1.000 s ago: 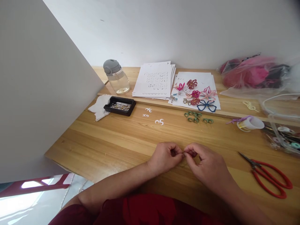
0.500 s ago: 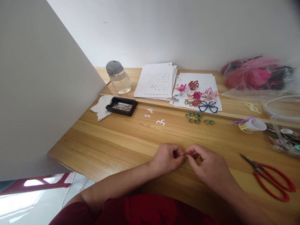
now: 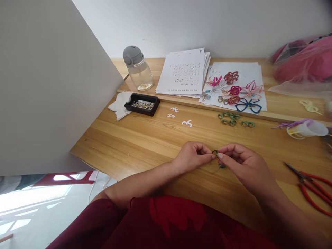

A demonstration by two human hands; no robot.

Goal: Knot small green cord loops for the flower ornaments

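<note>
Between my two hands is a small dark green ring (image 3: 215, 152), like the wrapped green rings (image 3: 228, 121) lying in pairs farther back. My left hand (image 3: 195, 157) pinches its left side between thumb and fingertips. On the other side, my right hand (image 3: 241, 162) pinches it with thumb and forefinger. Just below the fingertips shows another small dark green piece (image 3: 221, 166); whether it joins the ring I cannot tell. Small white paper crescents (image 3: 186, 123) lie on the table beyond my left hand.
Red-handled scissors (image 3: 306, 180) lie to the right. A black tray (image 3: 156, 107) of beads, a water bottle (image 3: 140, 74), stacked paper (image 3: 178, 83) and wrapped flowers (image 3: 234, 90) on sheets stand at the back. A white cup (image 3: 308, 128) lies at the right.
The ring now shows between the fingertips, where it was hardly visible before. My right hand's fingers have opened out a little. The whole view has shifted.
</note>
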